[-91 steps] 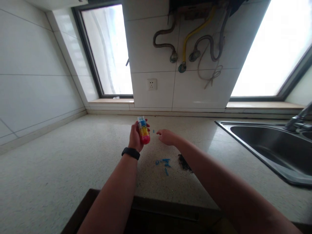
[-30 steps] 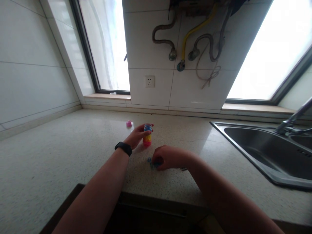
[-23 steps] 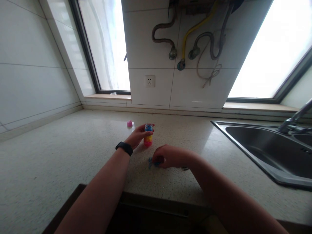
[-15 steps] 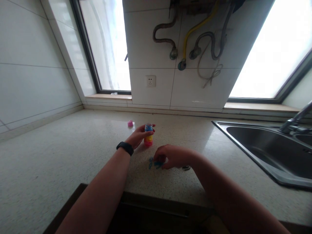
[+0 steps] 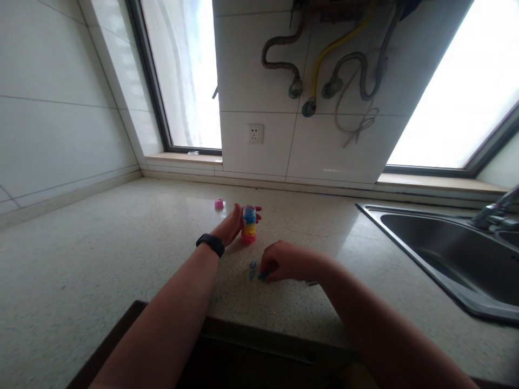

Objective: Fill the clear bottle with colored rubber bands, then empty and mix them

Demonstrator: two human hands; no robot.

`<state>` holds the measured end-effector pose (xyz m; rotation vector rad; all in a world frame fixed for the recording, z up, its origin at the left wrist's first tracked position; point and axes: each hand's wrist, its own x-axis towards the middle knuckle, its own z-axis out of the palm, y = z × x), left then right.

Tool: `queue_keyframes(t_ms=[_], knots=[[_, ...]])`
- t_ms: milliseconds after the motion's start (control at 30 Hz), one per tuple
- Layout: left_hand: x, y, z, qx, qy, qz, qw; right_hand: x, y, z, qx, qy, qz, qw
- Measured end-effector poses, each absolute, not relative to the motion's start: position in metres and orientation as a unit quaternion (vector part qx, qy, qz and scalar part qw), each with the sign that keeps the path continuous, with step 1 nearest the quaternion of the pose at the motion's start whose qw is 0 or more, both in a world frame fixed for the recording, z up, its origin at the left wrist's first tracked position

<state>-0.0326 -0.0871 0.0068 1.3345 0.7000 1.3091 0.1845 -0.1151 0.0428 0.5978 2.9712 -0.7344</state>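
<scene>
A small clear jar (image 5: 248, 227) stands upright and uncapped on the counter, its contents layered blue, yellow and pink. My left hand (image 5: 232, 224), with a dark band on the wrist, rests against it; the thumb is raised off the jar and the fingers stretch out behind it. To the jar's lower right, my right hand (image 5: 279, 263) is closed at the counter, fingertips pinched on small blue loops (image 5: 263, 276) mostly hidden by the fingers. Two more thin blue loops (image 5: 252, 270) lie just left of it. Their exact kind is too small to tell.
A pink cap-like piece (image 5: 219, 203) lies behind the left hand. Small dark objects (image 5: 311, 282) show partly under my right wrist. The metal sink (image 5: 421, 259) with its faucet (image 5: 488, 213) is at the right. The counter's front edge (image 5: 275, 330) runs close to my forearms.
My left thumb has lifted off the front of the jar. My right fingers have closed over the blue loops, hiding more of them. The view has shifted slightly.
</scene>
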Motion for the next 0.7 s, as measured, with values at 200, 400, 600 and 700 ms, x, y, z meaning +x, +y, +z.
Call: queue_keyframes(t_ms=[200, 400, 600, 700], knots=[[-0.03, -0.086, 0.01, 0.539, 0.318, 0.544, 0.559, 0.184, -0.117, 0.04, 0.188, 0.961, -0.202, -0.007], [-0.033, -0.091, 0.006, 0.6, 0.302, 0.523, 0.524, 0.188, -0.11, 0.042, 0.193, 0.926, -0.301, -0.125], [-0.025, -0.095, 0.011, 0.645, 0.343, 0.475, 0.49, 0.188, -0.095, 0.041, 0.22, 0.795, -0.441, -0.353], [-0.018, -0.096, 0.012, 0.676, 0.353, 0.47, 0.444, 0.185, -0.088, 0.044, 0.218, 0.697, -0.489, -0.476]])
